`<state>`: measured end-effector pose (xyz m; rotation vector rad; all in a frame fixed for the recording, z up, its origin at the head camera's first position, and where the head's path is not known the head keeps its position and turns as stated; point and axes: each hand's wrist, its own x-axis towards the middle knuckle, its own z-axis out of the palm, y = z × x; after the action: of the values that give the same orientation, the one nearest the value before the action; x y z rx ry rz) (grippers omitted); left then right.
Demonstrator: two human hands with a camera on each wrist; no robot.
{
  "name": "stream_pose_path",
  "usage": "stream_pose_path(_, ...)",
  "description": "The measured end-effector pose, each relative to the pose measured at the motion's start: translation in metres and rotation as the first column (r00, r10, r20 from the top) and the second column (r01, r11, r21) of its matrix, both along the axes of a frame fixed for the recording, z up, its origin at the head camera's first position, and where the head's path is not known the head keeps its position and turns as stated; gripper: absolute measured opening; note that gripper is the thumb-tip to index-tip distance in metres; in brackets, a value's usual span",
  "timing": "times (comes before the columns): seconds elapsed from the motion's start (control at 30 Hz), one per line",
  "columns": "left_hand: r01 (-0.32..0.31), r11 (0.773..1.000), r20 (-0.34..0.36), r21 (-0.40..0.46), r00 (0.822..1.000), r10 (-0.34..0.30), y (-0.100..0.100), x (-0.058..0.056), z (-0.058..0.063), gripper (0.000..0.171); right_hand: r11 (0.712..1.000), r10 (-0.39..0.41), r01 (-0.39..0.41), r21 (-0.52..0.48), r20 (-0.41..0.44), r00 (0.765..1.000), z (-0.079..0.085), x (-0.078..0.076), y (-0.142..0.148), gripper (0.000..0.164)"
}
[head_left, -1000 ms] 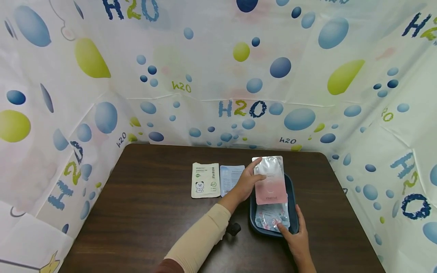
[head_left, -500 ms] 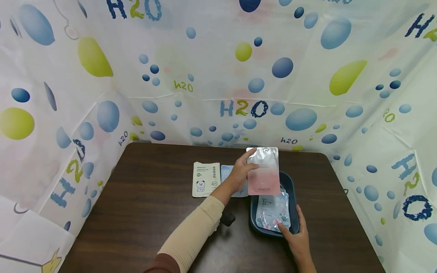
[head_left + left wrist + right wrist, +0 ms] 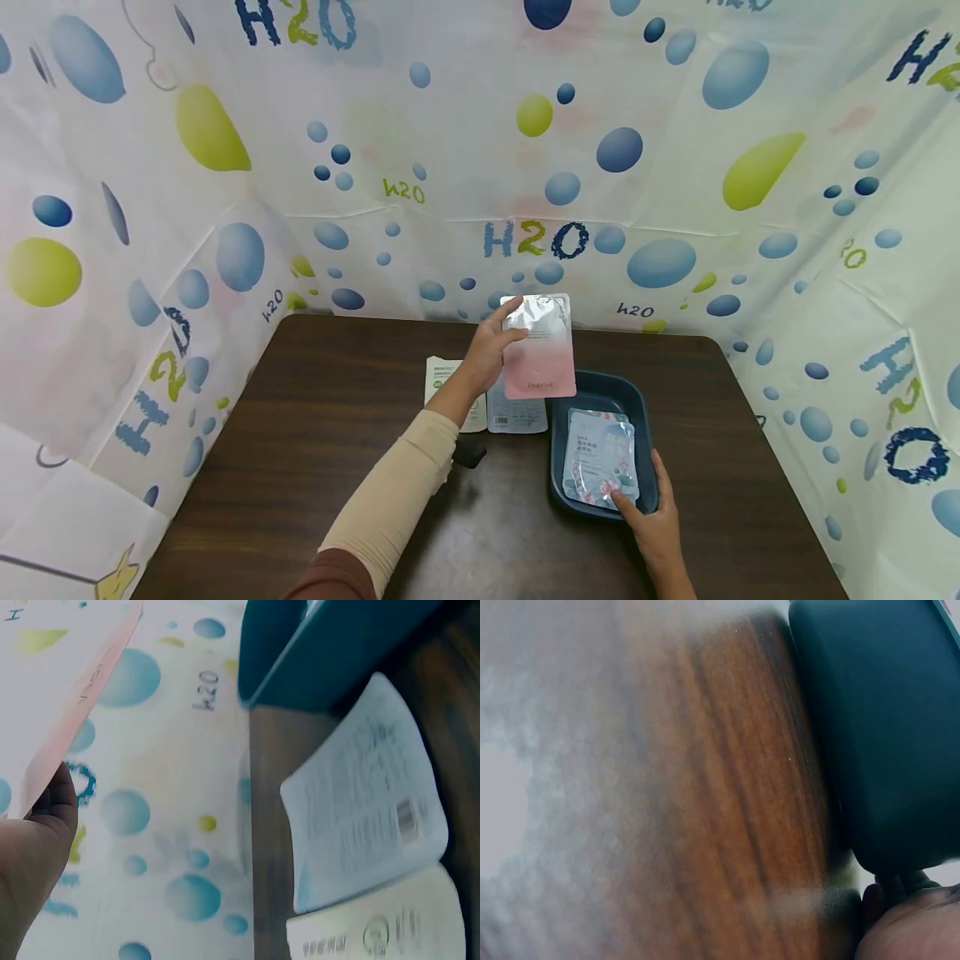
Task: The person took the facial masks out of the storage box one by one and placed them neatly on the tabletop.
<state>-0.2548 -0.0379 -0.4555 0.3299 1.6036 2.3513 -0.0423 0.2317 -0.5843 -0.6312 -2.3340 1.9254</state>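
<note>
My left hand point(image 3: 486, 352) pinches a pink and silver face mask packet point(image 3: 540, 358) by its left edge, thumb in front. The packet is held up above the back of the table, left of the blue tray point(image 3: 639, 400). In the left wrist view the same packet point(image 3: 82, 697) shows nearly edge-on. My right hand point(image 3: 657, 527) grips the tray's near right corner, its thumb over the rim by a pale blue flowered packet point(image 3: 596, 450) lying inside. The right wrist view shows the tray's outer wall point(image 3: 885, 735) with the hand point(image 3: 915, 926) below it.
Left of the tray, a white and blue packet point(image 3: 517, 414) lies printed side up on the dark wooden table point(image 3: 337, 417). Beside it is a cream packet point(image 3: 441, 372), partly hidden by my left arm. A patterned white sheet point(image 3: 465, 125) hangs behind the table.
My left hand has lifted the pink and silver packet from over the tray and carried it up and left, uncovering the pale blue packet. The right hand has stayed on the tray.
</note>
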Motion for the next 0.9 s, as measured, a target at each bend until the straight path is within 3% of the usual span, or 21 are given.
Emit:
stream_pose_path(0.23,-0.066,0.998,-0.005,-0.001,0.998,0.066,-0.029,-0.008,0.001,0.065,1.000,-0.003,0.003,-0.001,-0.016,1.000,0.000,-0.001,0.001,0.104)
stream_pose_path(0.63,-0.112,0.988,0.082,-0.103,0.989,0.120,-0.095,-0.019,-0.008,0.065,1.000,-0.005,0.004,-0.013,-0.017,1.000,-0.001,-0.002,0.000,0.103)
stream_pose_path(0.77,-0.132,0.979,0.104,-0.157,0.983,0.149,-0.118,-0.023,-0.017,0.064,1.000,-0.006,0.005,-0.025,-0.019,1.000,0.000,-0.002,0.000,0.103)
stream_pose_path(0.9,-0.149,0.946,0.090,-0.287,0.979,0.182,-0.144,-0.025,-0.034,0.063,1.000,-0.003,0.002,-0.029,-0.016,1.000,0.000,-0.002,0.000,0.103)
